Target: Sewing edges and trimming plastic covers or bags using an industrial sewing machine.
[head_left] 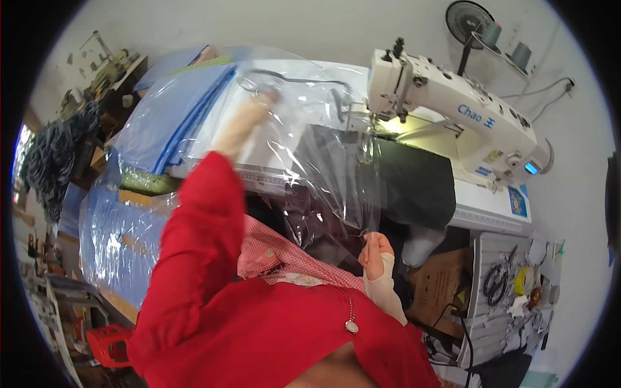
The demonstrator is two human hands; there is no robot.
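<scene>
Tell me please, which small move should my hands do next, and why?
Perhaps draw the clear plastic gently toward your body with the right hand, which pinches its edge: in this view the plastic overlaps part of the dark cloth, close to the sewing machine.

Wall [284, 26]: pale, behind sewing table [491, 218]
Fan [462, 19]: black, above table's right part
Shelf [129, 77]: cluttered, left of table
Stool [103, 343]: red, left of table
Bright opening [24, 143]: far left of table
</scene>
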